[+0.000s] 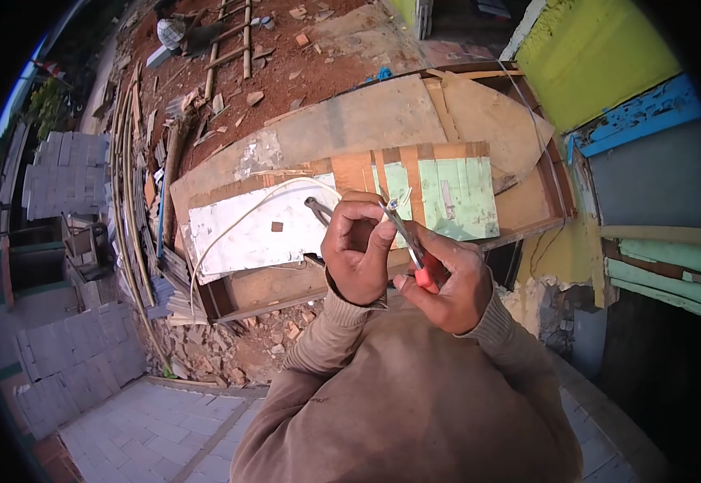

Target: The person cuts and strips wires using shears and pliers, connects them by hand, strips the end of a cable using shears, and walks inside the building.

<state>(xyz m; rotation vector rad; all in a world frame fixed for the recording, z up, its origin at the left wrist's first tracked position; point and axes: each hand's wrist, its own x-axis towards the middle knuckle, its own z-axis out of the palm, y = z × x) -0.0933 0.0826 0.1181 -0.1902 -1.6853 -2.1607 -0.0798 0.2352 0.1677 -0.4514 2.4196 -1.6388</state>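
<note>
My left hand (358, 248) is closed around a white cable (252, 211) close to its end. Small coloured wire ends show at the cut tip, between my fingers and the blade. In my right hand (452, 278) is a red-handled metal blade tool (412, 247), its blade pointing up and left against the cable tip. Whether it has one blade or two I cannot tell. The cable arcs left from my left hand and hangs over the front edge of the boards. Dark metal pliers (315, 208) lie just left of my left hand, on a white board (234, 233).
Under my hands is a wooden surface (383, 113) with a pale green board (459, 189). Rubble (242, 354) lies below its front edge. Bamboo poles (125, 193) run along the left. A person (172, 34) crouches far off near a bamboo ladder (228, 48).
</note>
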